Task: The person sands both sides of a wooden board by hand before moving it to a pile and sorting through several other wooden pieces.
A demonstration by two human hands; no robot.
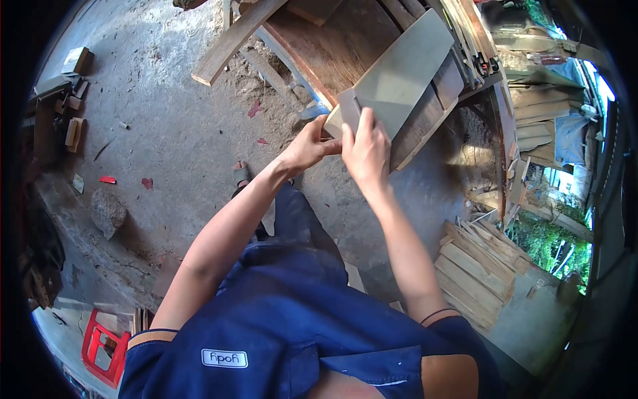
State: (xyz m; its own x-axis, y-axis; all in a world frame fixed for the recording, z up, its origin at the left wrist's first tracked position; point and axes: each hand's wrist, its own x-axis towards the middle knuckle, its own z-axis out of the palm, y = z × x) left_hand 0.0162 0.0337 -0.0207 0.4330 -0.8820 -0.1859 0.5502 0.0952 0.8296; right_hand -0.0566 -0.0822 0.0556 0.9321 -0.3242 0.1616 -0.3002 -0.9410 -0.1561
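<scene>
A wide, pale grey-green board (415,63) lies slantwise over the wooden workbench (332,50), its near end toward me. My left hand (309,145) is closed at the near left corner of this board, thumb stretched toward my right hand. On the near end, my right hand (367,149) presses a small flat brownish piece (348,108) against the board, index finger extended along it. Whether that piece is a sanding block or a wood offcut I cannot tell. The right palm hides part of the board's end.
A long plank (232,43) juts out left of the bench. Below the board runs another plank (422,126). Stacked boards (475,269) lie on the floor at right. A stone (107,213), wood blocks (74,133) and a red plastic stool (100,346) are at left.
</scene>
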